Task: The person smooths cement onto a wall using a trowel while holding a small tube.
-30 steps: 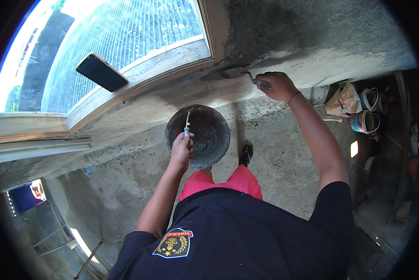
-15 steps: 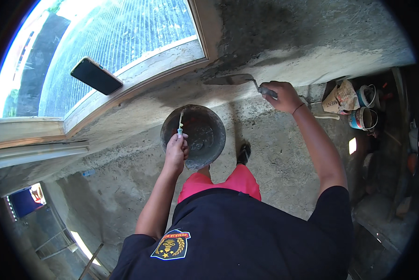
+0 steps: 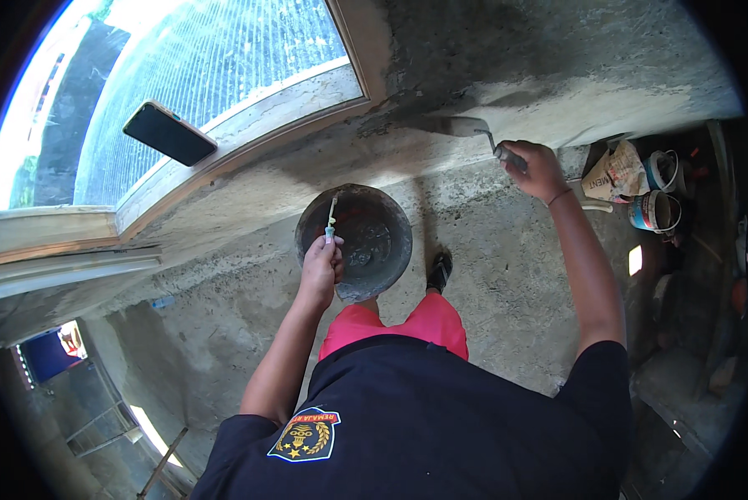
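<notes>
My left hand (image 3: 320,265) is closed around the pale handle (image 3: 331,223) of a dark round bucket (image 3: 303,218), which hangs in front of my legs and hides one foot. Wet-looking grey material lies inside the bucket. In my right hand (image 3: 537,169), fingers wrapped round its grip, is a trowel (image 3: 456,126). The trowel's blade points left and lies at the grey wall (image 3: 549,108), below the corner of the window frame. Whether the blade presses on the wall or stands slightly off it, I cannot tell. Darker, damp-looking patches show on the wall around the blade.
A phone (image 3: 170,135) leans on the window sill (image 3: 249,117) at the left. At the right stand a paper sack (image 3: 617,172) and two small pails (image 3: 654,212), with a pale stick-like piece (image 3: 595,205) close by. Rough concrete floor (image 3: 507,275) lies underfoot.
My right hand has moved the trowel to the right and slightly upward along the wall. The left hand still grips the bucket handle; the whole view has shifted a little.
</notes>
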`<state>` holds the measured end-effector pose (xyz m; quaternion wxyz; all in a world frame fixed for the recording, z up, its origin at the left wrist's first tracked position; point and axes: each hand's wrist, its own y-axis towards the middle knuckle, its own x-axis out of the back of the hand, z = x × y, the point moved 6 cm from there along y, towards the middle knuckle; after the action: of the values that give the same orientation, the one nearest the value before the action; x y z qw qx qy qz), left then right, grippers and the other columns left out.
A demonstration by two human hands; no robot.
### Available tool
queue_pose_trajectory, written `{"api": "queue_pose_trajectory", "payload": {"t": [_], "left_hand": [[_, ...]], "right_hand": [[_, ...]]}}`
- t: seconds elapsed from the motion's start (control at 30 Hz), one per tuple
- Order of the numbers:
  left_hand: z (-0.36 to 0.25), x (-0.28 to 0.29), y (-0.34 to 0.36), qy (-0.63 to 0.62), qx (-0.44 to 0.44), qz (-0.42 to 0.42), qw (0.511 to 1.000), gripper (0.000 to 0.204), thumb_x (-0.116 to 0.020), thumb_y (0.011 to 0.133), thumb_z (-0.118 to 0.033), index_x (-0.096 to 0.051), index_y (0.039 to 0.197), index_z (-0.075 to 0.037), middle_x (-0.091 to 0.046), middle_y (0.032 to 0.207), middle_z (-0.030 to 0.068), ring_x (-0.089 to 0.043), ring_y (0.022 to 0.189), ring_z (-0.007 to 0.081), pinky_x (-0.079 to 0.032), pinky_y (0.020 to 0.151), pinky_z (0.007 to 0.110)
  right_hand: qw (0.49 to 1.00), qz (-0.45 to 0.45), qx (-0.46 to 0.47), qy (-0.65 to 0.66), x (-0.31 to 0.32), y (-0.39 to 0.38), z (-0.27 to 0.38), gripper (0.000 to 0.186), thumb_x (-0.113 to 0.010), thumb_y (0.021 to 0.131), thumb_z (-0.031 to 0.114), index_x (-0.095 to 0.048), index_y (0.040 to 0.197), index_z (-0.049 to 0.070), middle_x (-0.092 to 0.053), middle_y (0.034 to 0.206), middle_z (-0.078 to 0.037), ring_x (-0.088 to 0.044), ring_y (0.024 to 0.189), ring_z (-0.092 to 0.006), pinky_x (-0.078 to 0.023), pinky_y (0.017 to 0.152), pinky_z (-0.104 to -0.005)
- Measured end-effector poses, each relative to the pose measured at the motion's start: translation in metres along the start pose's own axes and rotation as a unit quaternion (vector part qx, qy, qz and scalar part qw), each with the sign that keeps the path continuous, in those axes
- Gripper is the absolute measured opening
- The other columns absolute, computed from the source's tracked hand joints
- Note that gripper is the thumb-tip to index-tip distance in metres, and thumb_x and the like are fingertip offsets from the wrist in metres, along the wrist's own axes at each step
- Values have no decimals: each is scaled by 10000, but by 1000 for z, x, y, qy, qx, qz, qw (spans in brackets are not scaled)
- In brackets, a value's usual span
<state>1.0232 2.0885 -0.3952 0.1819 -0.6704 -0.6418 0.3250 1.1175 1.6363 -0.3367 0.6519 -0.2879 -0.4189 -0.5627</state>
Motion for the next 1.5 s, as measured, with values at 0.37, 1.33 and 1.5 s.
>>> {"api": "queue_pose_trajectory", "payload": {"t": [0.37,1.33,1.5], "left_hand": [[3,-6,-2,-3,3,6,1000,179,-468,1089,-261,-566,1068,-112,-400,701,-63,-314,513,50,-212,447,246],[3,27,4,-23,7,-44,999,212,-444,1100,-296,-549,1059,-117,-376,695,-60,-299,507,51,-209,445,245],[0,67,6,-42,13,-83,996,206,-437,1101,-300,-540,1069,-126,-365,688,-70,-284,497,45,-192,434,240]], "right_hand": [[997,-50,9,59,-33,11,-4,331,-759,875,217,-720,1171,74,-749,1087,-151,-733,923,-315,-594,830,-384],[821,-149,-241,495,-188,-78,51,400,-697,977,243,-502,1263,43,-653,1005,-79,-625,728,-130,-548,643,-288],[608,-234,-276,707,-223,-60,184,269,-538,1061,321,-463,1192,98,-604,929,-72,-608,625,-152,-522,508,-299]]}}
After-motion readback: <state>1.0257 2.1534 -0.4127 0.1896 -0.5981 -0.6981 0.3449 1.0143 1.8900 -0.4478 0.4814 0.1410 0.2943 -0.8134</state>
